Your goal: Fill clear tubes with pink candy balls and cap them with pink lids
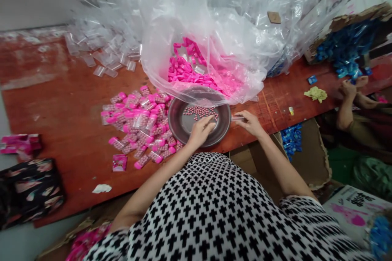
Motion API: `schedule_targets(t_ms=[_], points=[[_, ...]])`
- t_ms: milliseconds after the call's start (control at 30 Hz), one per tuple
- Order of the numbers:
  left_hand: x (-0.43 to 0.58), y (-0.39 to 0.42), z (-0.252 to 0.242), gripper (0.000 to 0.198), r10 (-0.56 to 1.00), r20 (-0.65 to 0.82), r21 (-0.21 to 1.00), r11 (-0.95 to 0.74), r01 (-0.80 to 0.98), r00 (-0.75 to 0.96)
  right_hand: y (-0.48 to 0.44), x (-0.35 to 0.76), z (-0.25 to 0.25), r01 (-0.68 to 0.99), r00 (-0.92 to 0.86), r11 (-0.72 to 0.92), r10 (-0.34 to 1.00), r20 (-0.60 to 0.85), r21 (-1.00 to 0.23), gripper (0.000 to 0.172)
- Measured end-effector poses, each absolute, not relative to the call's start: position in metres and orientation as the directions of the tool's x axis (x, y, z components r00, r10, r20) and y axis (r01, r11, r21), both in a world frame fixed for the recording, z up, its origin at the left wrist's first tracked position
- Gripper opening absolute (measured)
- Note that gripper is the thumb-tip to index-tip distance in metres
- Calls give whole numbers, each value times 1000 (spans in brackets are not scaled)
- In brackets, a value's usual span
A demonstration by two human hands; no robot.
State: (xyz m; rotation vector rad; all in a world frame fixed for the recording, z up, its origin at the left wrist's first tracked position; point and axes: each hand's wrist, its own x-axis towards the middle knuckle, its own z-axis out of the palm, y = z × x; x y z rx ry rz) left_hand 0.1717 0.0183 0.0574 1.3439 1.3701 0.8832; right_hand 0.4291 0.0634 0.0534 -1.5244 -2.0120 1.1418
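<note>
Clamped on a clear tube (237, 118), the right hand (250, 124) has its grip just outside the right rim of the dark bowl (178, 124), thumb and fingers together around the tube's right-hand part. The tube lies roughly level, its long axis running side to side, with its free end pointing left at the bowl's rim; whether that end is open is too small to tell. Over the near side of the bowl hangs the left hand (200, 132), its fingers pointing to the far right, near the pink beads (199, 111) spread across the bowl's floor; whether this grip is pinched on any bead, I cannot tell. Left of the bowl, and partly against it, is a heap of filled tubes (143, 124) with pink caps, their long axes turned every way. Behind the bowl a large plastic bag (156, 65) stands open, its lower edge overhanging the far rim, with loose pink caps (190, 71) inside. Farther back and left of the bowl, empty clear tubes (114, 63) lie scattered on the red worktop (67, 118). A pink packet (119, 163) lies left of the bowl and nearer the person. Well right of the bowl are a yellow crumpled piece (316, 94) and a co-worker's hands (349, 87) beside blue pieces (346, 57).
</note>
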Motion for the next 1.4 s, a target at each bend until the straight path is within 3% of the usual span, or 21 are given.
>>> schedule_targets(t_ms=[133,267,367,467,567,633,733,800,1100,1267,1400], points=[[187,16,65,26,967,-177,967,136,217,182,44,383,73,348,-340,-172,893,-295,-922,52],[176,4,54,20,963,-268,958,262,120,31,26,337,60,144,-121,-316,935,-334,-938,43],[165,-6,42,20,965,-252,959,259,115,-67,10,309,53,222,-24,-284,955,-297,-933,40],[157,-15,35,23,970,-237,956,243,162,-57,3,294,52,462,-68,-171,972,-227,-870,45],[144,-22,33,28,978,-199,953,179,246,59,14,291,50,754,-201,19,958,-203,-656,44],[131,-26,31,29,988,-115,938,75,338,99,28,292,43,914,-250,138,932,-262,-382,43],[105,-32,23,32,1000,12,854,-14,520,8,49,291,26,982,-175,189,894,-412,-6,32],[88,-38,14,34,997,38,800,7,600,-63,59,287,14,979,-134,188,882,-451,77,34],[55,-53,-7,33,998,-28,842,53,537,-55,83,235,-14,949,-291,313,829,-477,-35,32],[49,-52,-4,32,999,-21,862,37,506,-37,89,221,-18,922,-381,373,823,-422,-106,38],[47,-51,-4,31,999,-28,874,45,484,-43,88,234,-15,916,-386,393,811,-439,-79,38]])
